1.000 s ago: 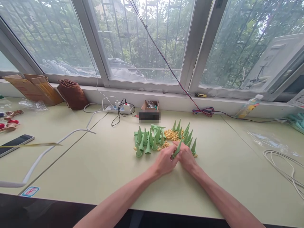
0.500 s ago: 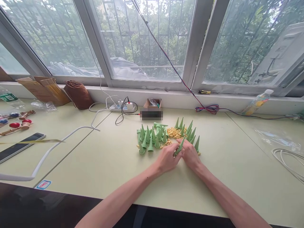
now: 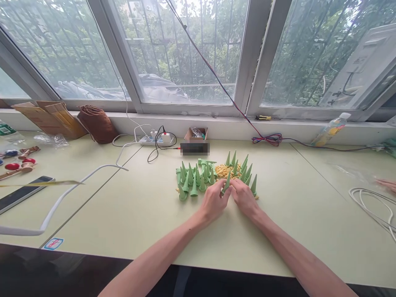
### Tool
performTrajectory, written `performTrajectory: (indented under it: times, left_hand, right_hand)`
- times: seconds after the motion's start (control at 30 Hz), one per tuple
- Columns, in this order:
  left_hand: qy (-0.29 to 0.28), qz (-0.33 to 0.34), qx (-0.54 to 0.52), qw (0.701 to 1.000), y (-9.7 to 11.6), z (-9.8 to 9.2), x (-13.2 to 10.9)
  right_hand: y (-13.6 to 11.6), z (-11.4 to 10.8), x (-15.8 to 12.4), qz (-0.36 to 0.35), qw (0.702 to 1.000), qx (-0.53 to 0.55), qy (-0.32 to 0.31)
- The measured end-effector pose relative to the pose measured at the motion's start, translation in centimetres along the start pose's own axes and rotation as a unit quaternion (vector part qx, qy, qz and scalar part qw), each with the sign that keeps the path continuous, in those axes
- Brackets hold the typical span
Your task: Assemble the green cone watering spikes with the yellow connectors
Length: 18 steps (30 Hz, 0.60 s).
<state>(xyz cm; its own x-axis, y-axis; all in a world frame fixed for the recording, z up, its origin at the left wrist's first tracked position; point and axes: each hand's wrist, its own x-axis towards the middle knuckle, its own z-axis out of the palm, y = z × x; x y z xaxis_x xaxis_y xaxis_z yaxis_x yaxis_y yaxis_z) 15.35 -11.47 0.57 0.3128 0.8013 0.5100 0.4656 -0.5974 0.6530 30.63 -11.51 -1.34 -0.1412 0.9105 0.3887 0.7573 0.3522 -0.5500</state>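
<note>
My left hand (image 3: 213, 202) and my right hand (image 3: 244, 197) meet at the middle of the pale green table (image 3: 139, 214). The left hand's fingers pinch a green cone (image 3: 226, 183) that points up and away. The right hand is curled beside it, fingertips touching the cone's base; what else it holds is hidden. A cluster of green cones (image 3: 193, 179) lies just left of the hands. More upright green cones (image 3: 244, 169) stand behind the right hand. Between the clusters lies a heap of small yellow pieces (image 3: 225, 170).
A phone (image 3: 21, 194), a white cable (image 3: 77, 185) and red-and-wood toys (image 3: 18, 163) lie at the left. A power strip (image 3: 153, 139), small cardboard box (image 3: 195, 134), brown pouch (image 3: 96, 123) and bottle (image 3: 329, 130) line the window sill. White cord (image 3: 371, 206) and another person's fingers (image 3: 386, 183) are at the right.
The held cone has tipped more upright and moved slightly away with both hands. Another person's fingers have appeared at the right edge. The camera has shifted a little.
</note>
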Motion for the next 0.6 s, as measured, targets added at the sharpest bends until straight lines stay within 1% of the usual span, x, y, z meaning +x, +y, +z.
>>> performTrajectory:
  times: [0.17,0.3,0.43,0.6]
  left_hand:
    - [0.014,-0.024,-0.007,1.0,-0.3,-0.1,0.2]
    - [0.02,-0.036,-0.017,0.999,-0.5,-0.2,0.3]
    - [0.026,-0.041,-0.023,0.999,-0.7,-0.2,0.5]
    - [0.032,-0.038,-0.025,0.998,-0.7,-0.3,0.4]
  right_hand:
    - [0.3,0.2,0.1,-0.019,0.999,0.039,0.008]
    - [-0.2,0.0,0.1,-0.024,0.997,0.073,0.011]
    - [-0.8,0.0,0.0,-0.016,0.991,0.134,0.014]
    - [-1.0,0.3,0.0,0.003,0.981,0.195,0.025]
